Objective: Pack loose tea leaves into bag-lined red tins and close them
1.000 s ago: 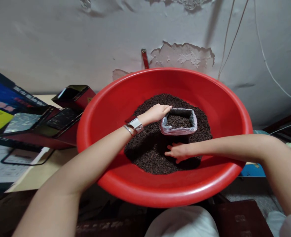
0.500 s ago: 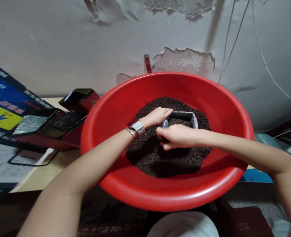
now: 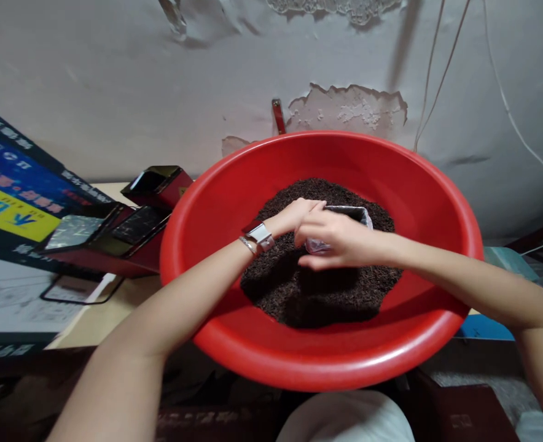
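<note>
A big red basin (image 3: 419,184) holds a heap of dark loose tea leaves (image 3: 317,294). A small box lined with a clear plastic bag (image 3: 359,215) stands in the heap, mostly hidden behind my hands. My left hand (image 3: 295,214), with a watch on the wrist, grips the box's left rim. My right hand (image 3: 333,239) hovers cupped over the box, palm down with the fingers curled together; whether leaves are in it I cannot make out.
Open red tins (image 3: 136,230) with dark linings lie left of the basin on a pale table (image 3: 96,313). A blue and yellow printed carton (image 3: 8,196) leans at the far left. Behind is a peeling grey wall (image 3: 207,80) with hanging wires (image 3: 497,92).
My right hand has lifted from the leaves at the front of the heap and come up over the lined box. My left hand has stayed on the box's rim.
</note>
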